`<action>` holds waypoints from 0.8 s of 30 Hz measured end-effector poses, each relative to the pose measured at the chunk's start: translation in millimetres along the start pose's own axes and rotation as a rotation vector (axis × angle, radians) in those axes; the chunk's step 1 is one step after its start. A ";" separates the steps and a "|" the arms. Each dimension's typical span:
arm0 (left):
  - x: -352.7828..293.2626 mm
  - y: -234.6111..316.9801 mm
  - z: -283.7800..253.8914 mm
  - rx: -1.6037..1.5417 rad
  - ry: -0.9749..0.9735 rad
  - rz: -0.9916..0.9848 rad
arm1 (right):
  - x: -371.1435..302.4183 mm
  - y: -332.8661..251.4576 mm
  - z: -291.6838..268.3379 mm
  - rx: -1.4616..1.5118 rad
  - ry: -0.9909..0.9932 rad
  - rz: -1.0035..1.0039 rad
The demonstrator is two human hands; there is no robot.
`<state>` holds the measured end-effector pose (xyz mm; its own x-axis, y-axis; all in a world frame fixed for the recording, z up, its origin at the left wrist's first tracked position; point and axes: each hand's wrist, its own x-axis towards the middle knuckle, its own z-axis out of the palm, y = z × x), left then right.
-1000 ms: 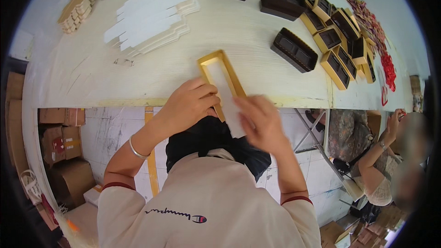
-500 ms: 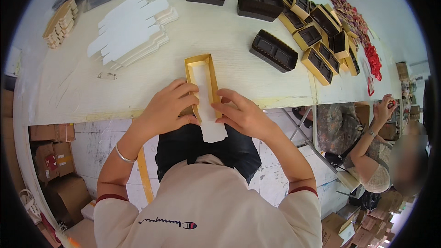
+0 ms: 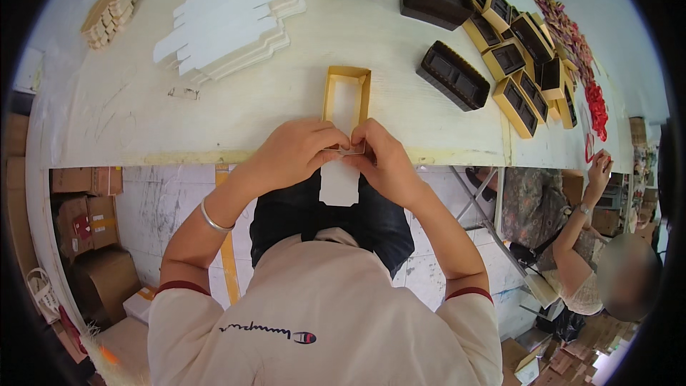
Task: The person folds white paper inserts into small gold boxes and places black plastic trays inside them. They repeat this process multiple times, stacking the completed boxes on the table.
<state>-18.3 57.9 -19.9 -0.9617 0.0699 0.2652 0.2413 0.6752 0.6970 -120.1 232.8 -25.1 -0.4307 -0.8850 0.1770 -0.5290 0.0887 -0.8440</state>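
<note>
Box (image 3: 346, 100) of gold card lies at the near edge of the bench (image 3: 250, 114), its far end standing square and its white flap (image 3: 339, 184) reaching out past the edge, above the dark trousers (image 3: 284, 218). At its near end the left hand (image 3: 304, 146) pinches the left corner, and the right hand (image 3: 384, 157) pinches the right one. The step in hand looks like forming this near wall; the next move seems to call for keeping both corners upright while the flap is turned inward. The hands hide these corners, so I cannot tell if they are locked.

To the right lie dark trays (image 3: 454, 75), then filled boxes (image 3: 509, 111) and red ribbon (image 3: 595, 111); far left is a white stack (image 3: 229, 25). All are apart from the box and, I judge, do not hinder; the bench edge may crowd the flap.
</note>
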 end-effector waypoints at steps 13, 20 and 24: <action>7.3 4.2 1.3 -0.110 -0.071 -0.143 | -26.9 9.3 2.3 -0.641 0.175 -0.495; 10.7 -1.7 -9.5 -0.293 -0.125 -0.222 | -2.0 20.5 19.7 0.174 0.467 -0.030; 7.1 4.8 0.5 -0.216 -0.090 -0.263 | -1.0 22.2 20.0 -0.079 0.514 -0.170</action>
<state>-24.1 61.9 -15.1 -0.9999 -0.0146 0.0047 -0.0034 0.5086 0.8610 -116.7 226.6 -54.1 -0.6254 -0.5545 0.5491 -0.6672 0.0150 -0.7447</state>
